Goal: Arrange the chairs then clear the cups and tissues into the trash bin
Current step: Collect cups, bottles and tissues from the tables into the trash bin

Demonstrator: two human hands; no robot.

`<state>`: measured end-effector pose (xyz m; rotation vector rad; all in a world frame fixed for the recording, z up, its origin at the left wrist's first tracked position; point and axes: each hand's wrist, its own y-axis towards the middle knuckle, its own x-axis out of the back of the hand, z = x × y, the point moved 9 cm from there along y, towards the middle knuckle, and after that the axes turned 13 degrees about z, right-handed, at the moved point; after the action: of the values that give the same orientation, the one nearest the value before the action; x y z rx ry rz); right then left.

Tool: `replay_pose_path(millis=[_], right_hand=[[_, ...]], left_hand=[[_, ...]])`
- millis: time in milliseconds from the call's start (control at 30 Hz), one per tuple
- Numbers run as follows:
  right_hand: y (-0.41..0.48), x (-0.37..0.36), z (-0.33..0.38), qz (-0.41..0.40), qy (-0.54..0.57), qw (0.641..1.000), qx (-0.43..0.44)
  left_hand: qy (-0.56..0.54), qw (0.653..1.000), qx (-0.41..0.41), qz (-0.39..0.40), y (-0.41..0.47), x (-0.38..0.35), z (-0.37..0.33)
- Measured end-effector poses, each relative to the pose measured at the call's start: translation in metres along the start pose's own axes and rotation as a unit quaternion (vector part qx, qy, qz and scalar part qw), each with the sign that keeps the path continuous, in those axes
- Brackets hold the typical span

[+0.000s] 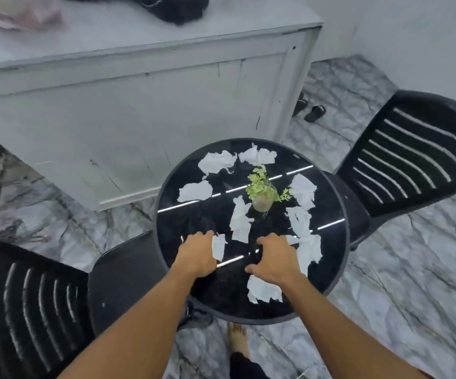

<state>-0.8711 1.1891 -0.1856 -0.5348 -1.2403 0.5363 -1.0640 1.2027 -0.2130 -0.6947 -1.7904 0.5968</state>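
Note:
Several torn white tissues lie scattered on a round black glass table (pixel 328 272). My left hand (pixel 195 255) is closed on one tissue (pixel 218 250) near the table's front left. My right hand (pixel 272 259) hovers with curled, spread fingers over the table, touching the edge of another tissue (pixel 310 251); one more tissue (pixel 262 291) lies just below its wrist. Two black slatted chairs are tucked at the table: one at the lower left (pixel 30 310), one at the right (pixel 407 157). No cups or trash bin are in view.
A small glass vase with green sprigs (pixel 262 192) stands at the table's centre. A white cabinet (pixel 139 110) sits behind the table, with dark and pink cloth on top. Black sandals (pixel 314 112) lie on the marble floor. My bare foot (pixel 237 337) is below the table.

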Motion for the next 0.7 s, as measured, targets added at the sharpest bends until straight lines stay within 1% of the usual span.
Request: replay_pose_path(millis=[67,100,200,267,333,400,467,567,633,667,700], right_hand=[[0.000,-0.019,-0.033,0.026,-0.009,0.998,-0.048],[-0.001,-0.028,-0.043,0.035,-0.007,0.997,-0.063],[0.001,-0.048,-0.058,0.053,0.020,0.995,-0.076],[0.006,-0.044,-0.061,0.016,0.043,0.997,-0.063],[0.009,-0.032,-0.059,-0.031,0.068,0.997,-0.028],[0.011,-0.024,-0.059,-0.049,0.098,0.994,0.001],[0.016,-0.017,-0.063,-0.073,0.133,0.988,0.022],[0.025,-0.005,-0.076,-0.147,0.182,0.972,0.037],[0.029,0.000,-0.084,-0.172,0.153,0.973,0.023],[0.030,0.002,-0.087,-0.169,0.110,0.979,-0.003],[0.031,0.002,-0.091,-0.154,0.060,0.985,-0.039]], left_hand=[[0.013,1.000,0.022,0.018,0.010,-0.016,0.000],[0.013,1.000,0.019,0.020,0.013,-0.020,-0.002],[-0.041,0.999,-0.010,-0.010,0.015,-0.014,-0.017],[-0.075,0.996,-0.028,-0.046,0.019,0.002,-0.030],[-0.078,0.993,-0.047,-0.074,0.025,0.016,-0.044],[-0.053,0.994,-0.065,-0.075,0.030,0.025,-0.059],[-0.028,0.995,-0.079,-0.052,0.040,0.026,-0.071],[0.046,0.996,-0.069,-0.014,0.062,0.014,-0.076],[0.123,0.990,-0.074,-0.004,0.072,-0.001,-0.076],[0.141,0.986,-0.088,-0.010,0.074,-0.008,-0.077],[0.133,0.985,-0.105,-0.024,0.074,-0.012,-0.077]])
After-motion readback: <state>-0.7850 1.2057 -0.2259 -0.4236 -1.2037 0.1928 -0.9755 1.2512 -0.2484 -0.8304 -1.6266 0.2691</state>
